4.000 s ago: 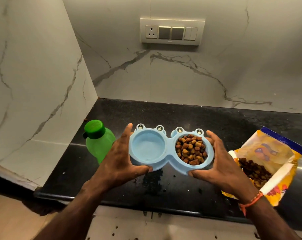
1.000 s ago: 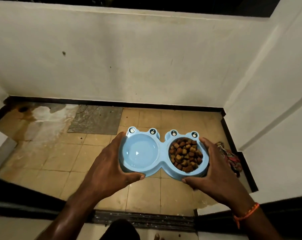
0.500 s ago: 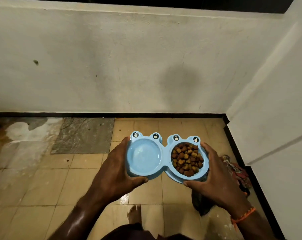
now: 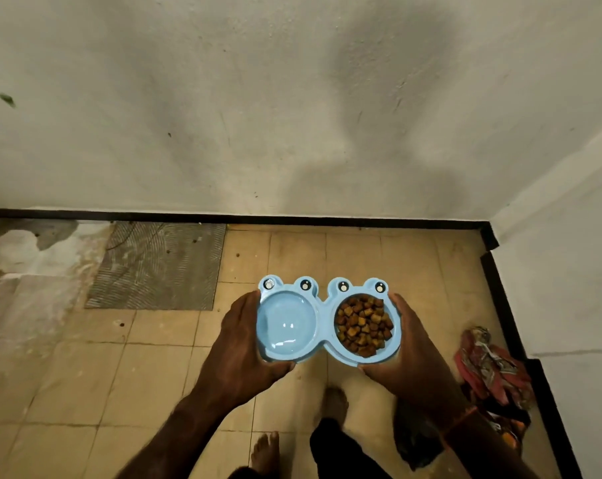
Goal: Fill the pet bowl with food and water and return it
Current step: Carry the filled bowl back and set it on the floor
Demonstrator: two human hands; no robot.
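- Since half a second ago the view has closed on the wall and tipped further down, and the person's 2 bare feet now show, one (image 4: 265, 452) at the bottom edge and one (image 4: 335, 402) ahead of it
- Left hand (image 4: 244, 344) grips the left end of the blue double pet bowl (image 4: 322, 318), thumb curled under its near rim and fingers wrapped round the side
- Right hand (image 4: 410, 350) clasps the right end the same way, with an orange thread at the wrist (image 4: 460, 418)
- Both hands hold the bowl level in the air above the tiled floor (image 4: 154, 368)
- Water (image 4: 285, 323) fills the left well, and brown kibble (image 4: 363, 326) is heaped in the right well
- 4 round frog eyes stand along the bowl's far rim
- Right of the bowl, a crumpled red and patterned cloth (image 4: 489, 368) lies on the floor against the black skirting
- Farther off on the left sits a grey ridged floor patch (image 4: 158, 264), with a pale stained area beyond it
- Farthest, a black skirting strip (image 4: 223, 217) runs along the foot of the plastered wall (image 4: 258, 98), where a dark shadow falls
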